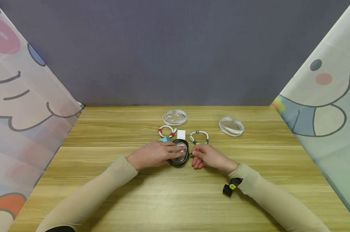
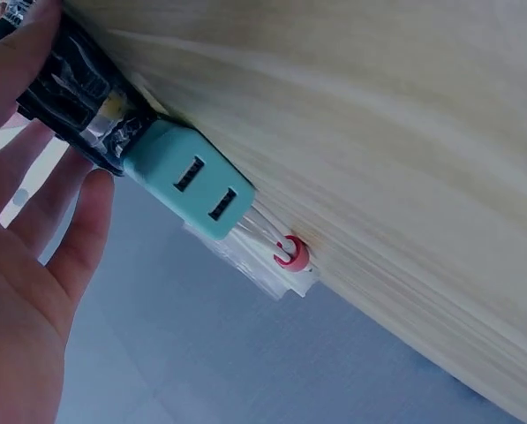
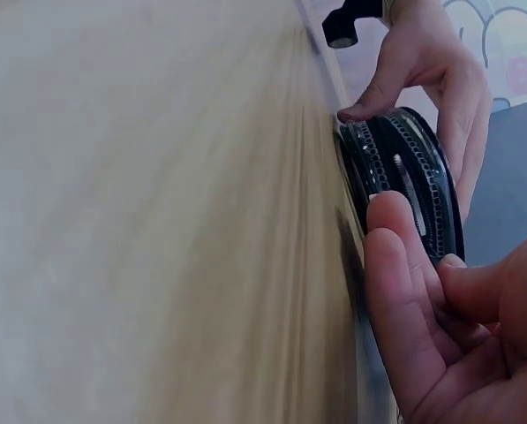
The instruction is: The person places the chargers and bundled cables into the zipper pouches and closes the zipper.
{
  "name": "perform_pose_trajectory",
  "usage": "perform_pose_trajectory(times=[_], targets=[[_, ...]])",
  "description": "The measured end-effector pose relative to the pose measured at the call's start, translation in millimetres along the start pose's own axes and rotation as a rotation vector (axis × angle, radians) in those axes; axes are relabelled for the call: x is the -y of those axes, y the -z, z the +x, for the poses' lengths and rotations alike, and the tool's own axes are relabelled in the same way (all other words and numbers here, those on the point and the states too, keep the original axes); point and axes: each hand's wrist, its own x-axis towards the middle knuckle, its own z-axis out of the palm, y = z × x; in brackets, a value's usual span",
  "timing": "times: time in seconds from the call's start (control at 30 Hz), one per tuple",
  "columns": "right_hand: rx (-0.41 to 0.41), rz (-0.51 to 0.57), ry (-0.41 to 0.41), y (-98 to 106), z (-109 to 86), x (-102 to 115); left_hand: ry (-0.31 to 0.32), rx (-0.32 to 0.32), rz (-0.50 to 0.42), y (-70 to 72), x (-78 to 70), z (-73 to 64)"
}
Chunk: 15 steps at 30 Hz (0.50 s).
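A small black oval zip case (image 1: 179, 163) with a clear window in its top lies on the table. My left hand (image 1: 154, 154) holds it, fingers across the window and thumb at the near side. At its right edge, my right hand (image 1: 209, 157) pinches the zipper pull between thumb and index finger; the fingertips mostly hide the pull. In the right wrist view, zipper teeth (image 3: 378, 157) run along the case's side, with a whitish strip between two dark bands. A teal charger (image 2: 192, 177) with two USB ports sits against the case's far left side.
Behind the case stands a white charger (image 1: 181, 134). Coiled white cables lie on either side, one with red ties (image 1: 167, 131), one with green ties (image 1: 199, 137). Farther back are two clear, white-rimmed oval cases (image 1: 175, 118) (image 1: 231, 126). A grey panel (image 1: 175, 54) borders the table's back.
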Motion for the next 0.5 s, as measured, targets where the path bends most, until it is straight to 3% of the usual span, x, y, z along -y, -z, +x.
perform_pose_trajectory(times=[0.17, 0.5], targets=[[-0.039, 0.014, 0.003, 3, 7.5, -1, -0.002, -0.032, 0.044, -1.4, -0.2, 0.7], [-0.068, -0.086, 0.051, 5, 20.9, 3, -0.001, -0.08, 0.052, -4.1, 0.6, 6.4]])
